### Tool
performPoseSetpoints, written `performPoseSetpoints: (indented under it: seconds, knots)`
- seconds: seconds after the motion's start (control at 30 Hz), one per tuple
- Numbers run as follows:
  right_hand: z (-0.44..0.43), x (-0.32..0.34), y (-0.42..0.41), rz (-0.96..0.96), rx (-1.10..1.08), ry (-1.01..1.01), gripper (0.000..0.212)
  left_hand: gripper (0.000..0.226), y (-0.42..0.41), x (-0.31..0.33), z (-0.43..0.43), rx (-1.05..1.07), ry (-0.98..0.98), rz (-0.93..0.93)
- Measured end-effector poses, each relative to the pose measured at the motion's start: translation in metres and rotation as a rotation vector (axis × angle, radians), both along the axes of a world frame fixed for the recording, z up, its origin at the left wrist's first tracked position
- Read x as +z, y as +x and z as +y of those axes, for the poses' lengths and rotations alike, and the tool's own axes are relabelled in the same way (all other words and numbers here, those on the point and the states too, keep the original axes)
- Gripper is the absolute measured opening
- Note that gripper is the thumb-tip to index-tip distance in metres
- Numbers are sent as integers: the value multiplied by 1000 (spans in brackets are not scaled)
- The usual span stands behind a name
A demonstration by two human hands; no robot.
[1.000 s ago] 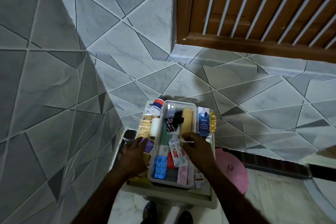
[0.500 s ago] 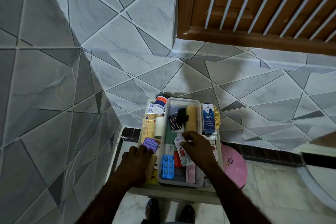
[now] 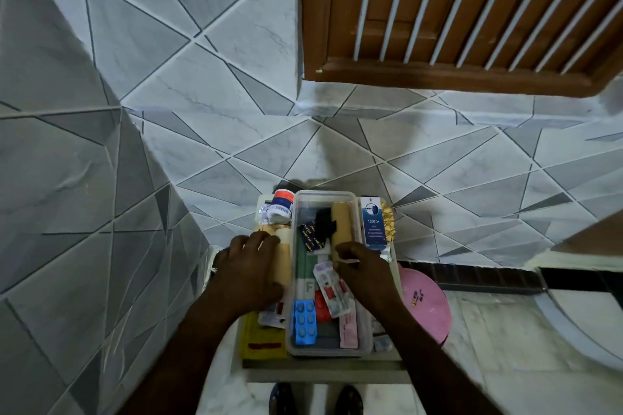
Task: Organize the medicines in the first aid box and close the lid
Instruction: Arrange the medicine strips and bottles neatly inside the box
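Your left hand (image 3: 247,271) curls around a tan roll (image 3: 281,263) beside the box (image 3: 325,352). Your right hand (image 3: 365,268) pinches a small strip (image 3: 349,260) over it.

Looks like a tiled room in someone's home, maybe a bathroom or washroom. Grey and white triangle-pattern wall tiles (image 3: 209,84) wrap round the corner behind a small table (image 3: 323,369) full of medicines. Up and to the right of the table there's a wooden louvered window (image 3: 472,10), and just right of it a pink plastic basin (image 3: 426,303) on a pale marble-look floor (image 3: 505,364).
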State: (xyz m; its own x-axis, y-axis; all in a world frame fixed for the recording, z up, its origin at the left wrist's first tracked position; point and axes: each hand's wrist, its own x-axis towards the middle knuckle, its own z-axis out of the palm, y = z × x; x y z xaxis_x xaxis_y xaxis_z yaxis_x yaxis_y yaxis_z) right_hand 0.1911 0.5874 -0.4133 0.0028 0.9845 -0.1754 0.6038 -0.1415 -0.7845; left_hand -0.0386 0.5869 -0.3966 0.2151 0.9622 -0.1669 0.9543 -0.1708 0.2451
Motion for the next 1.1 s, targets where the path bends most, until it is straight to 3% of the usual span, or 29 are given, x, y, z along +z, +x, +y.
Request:
performPoseSetpoints:
  seconds: [0.1, 0.33, 0.43, 0.7, 0.9, 1.1]
  knots:
    - [3, 6, -1, 30, -10, 2, 29, 90, 17, 8, 15, -43, 106, -37]
    - [13, 14, 0, 86, -14, -12, 23, 92, 51, -4, 63, -63, 71, 30]
    - [17, 14, 5, 100, -27, -17, 25, 95, 57, -18, 84, -73, 85, 108]
    - [27, 3, 18, 82, -53, -53, 32, 76, 69, -37, 114, -81, 162, 288]
    - [31, -3, 16, 49, -53, -36, 31, 70, 67, -53, 119, -60, 112, 296]
    - [36, -5, 10, 36, -17, -14, 23, 84, 66, -54, 119, -78, 51, 234]
